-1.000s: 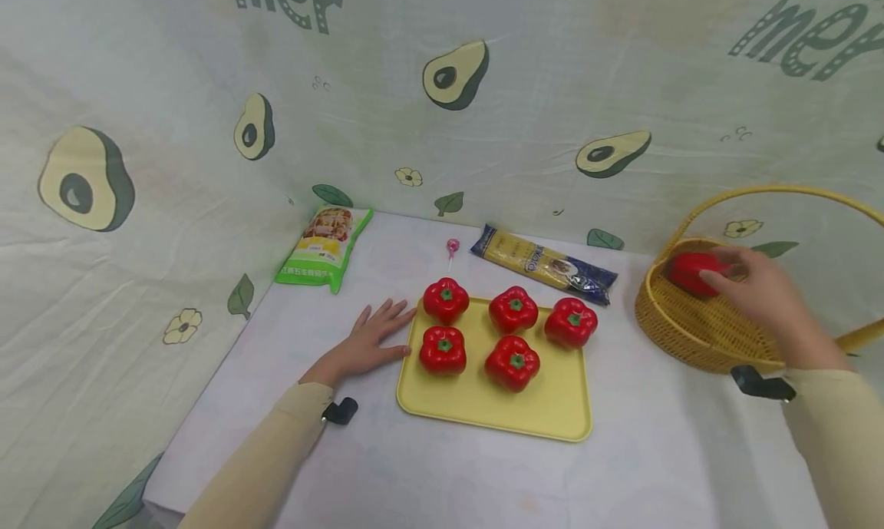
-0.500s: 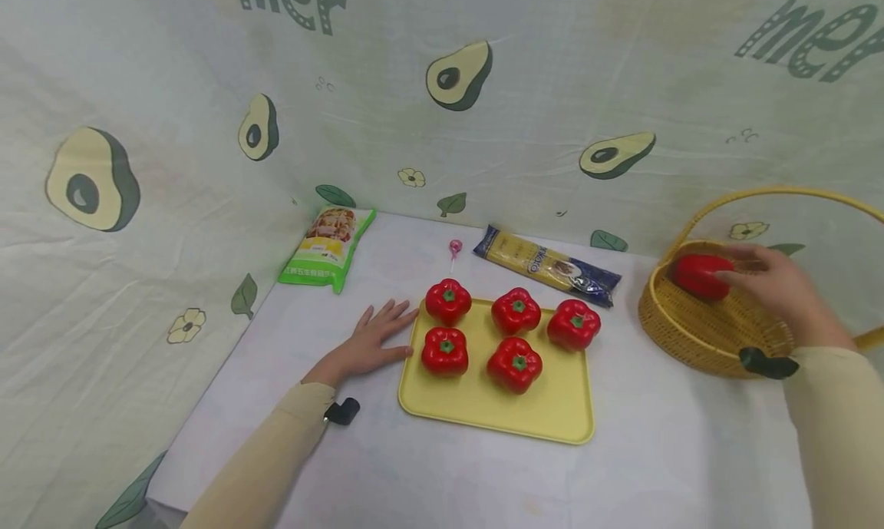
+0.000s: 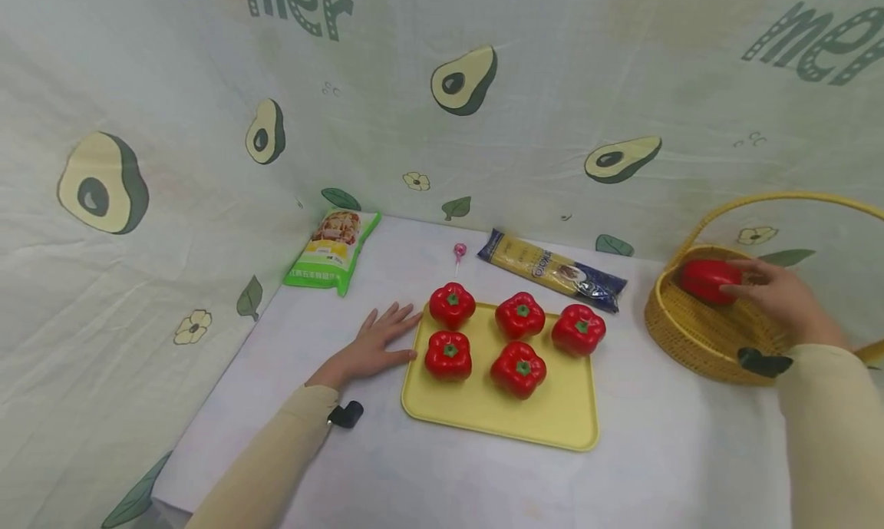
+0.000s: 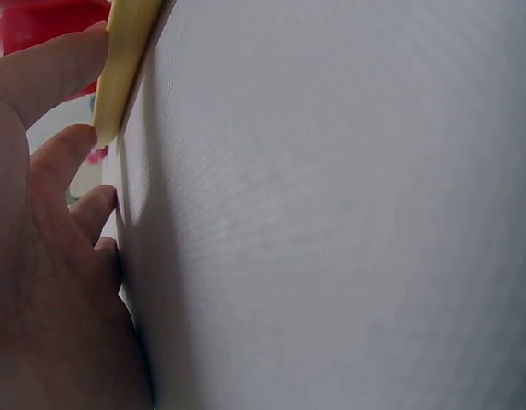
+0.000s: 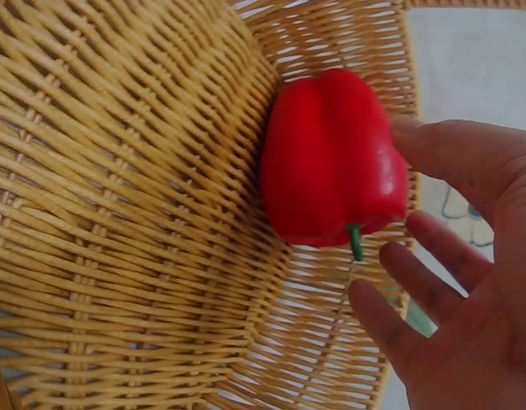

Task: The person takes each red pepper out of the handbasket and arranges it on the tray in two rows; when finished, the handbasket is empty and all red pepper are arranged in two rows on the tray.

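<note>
A red bell pepper (image 5: pixel 336 162) with a green stem lies against the inner wall of a woven basket (image 3: pixel 680 348) at the right. My right hand (image 3: pixel 783 295) reaches into the basket beside it. In the right wrist view the thumb is right at the pepper's side, while the other fingers (image 5: pixel 391 316) are spread and stand off from it. My left hand (image 3: pixel 373 348) rests on the table with fingers extended, thumb and forefinger at the left edge of a yellow tray (image 3: pixel 483 418). Several red bell peppers sit on this tray, one of them a pepper (image 3: pixel 518 369) near its middle.
Behind the tray lie a lollipop (image 3: pixel 459 252) and a blue and gold pasta packet (image 3: pixel 552 270). A green food bag (image 3: pixel 331 251) is at the back left. The basket's tall handle (image 3: pixel 780 197) arches over its opening. A printed cloth hangs behind the table.
My right hand has loosened from the bell pepper, its fingers opening and drawing slightly back, leaving the pepper in the basket. The left hand stays at the tray; the head view shifts slightly.
</note>
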Motion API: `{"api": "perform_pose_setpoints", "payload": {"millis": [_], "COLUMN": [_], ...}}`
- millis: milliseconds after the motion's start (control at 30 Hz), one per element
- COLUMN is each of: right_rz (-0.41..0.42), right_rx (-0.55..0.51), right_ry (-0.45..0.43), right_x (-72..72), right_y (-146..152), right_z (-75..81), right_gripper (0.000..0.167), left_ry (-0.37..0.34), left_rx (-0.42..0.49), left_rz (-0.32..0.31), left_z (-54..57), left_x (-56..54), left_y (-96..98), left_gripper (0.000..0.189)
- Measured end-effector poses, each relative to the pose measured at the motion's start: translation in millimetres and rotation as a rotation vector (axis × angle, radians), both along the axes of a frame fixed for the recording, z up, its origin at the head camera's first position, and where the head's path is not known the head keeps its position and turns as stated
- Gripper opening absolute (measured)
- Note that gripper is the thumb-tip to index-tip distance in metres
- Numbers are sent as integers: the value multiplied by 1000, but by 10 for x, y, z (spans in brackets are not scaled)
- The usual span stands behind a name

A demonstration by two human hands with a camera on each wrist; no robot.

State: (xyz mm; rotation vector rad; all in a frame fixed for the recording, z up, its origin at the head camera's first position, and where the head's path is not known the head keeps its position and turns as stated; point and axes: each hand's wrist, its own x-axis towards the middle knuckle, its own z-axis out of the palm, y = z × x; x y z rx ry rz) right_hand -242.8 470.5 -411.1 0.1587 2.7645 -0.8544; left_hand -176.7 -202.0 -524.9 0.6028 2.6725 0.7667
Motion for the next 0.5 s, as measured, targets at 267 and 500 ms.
{"api": "perform_pose_setpoints", "payload": {"millis": [267,500], "right_rz": [75,77], "right_rx": [55,36], "right_ry": [-43,42], "right_x": [-37,-72], "right_y": [66,48], "right_z": [-77,-143], "right_gripper": [84,74], "left_ry": [-1,-8], "left_rx": [6,-2], "left_rz": [-2,5], "left_z": [-22,-1], "left_x": [4,10], "left_y": [3,10], "left_gripper": [77,77]}}
